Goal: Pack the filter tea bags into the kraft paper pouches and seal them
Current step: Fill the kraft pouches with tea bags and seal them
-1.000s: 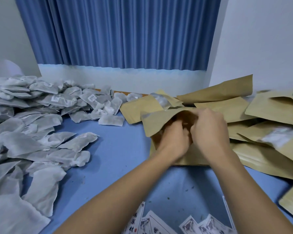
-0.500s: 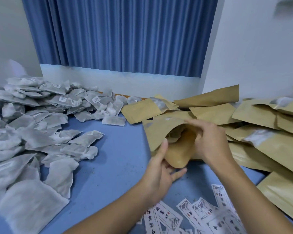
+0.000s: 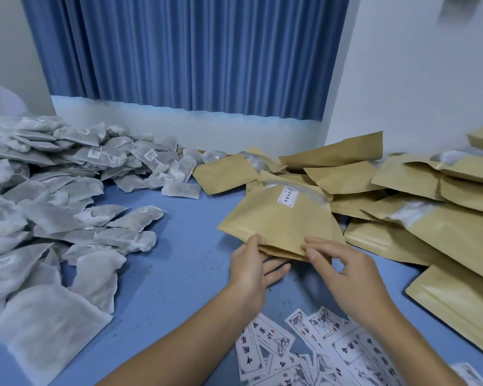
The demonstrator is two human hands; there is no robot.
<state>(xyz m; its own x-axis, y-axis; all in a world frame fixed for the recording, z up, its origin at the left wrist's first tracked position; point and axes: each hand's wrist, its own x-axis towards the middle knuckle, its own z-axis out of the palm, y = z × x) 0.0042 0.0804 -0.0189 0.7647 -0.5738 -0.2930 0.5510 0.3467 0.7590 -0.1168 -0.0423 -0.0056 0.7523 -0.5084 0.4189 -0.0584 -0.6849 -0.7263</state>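
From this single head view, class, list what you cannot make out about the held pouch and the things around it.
- Contents of the held pouch: opaque kraft paper hides them, head view.
- Print on its label: too small and blurred, head view.
- Fingertips of the left hand: tucked under the pouch, head view.
- The printed cards: cut off by the bottom edge, head view.
- The tea bag pile: cut off by the left edge, head view.

A blue pleated curtain (image 3: 195, 51) hangs across the back of the room and ends above a white strip of wall (image 3: 179, 126). A plain white wall (image 3: 402, 79) stands to the right and a pale wall (image 3: 6, 51) to the left. In front lies a blue surface (image 3: 190, 246), softly and evenly lit.
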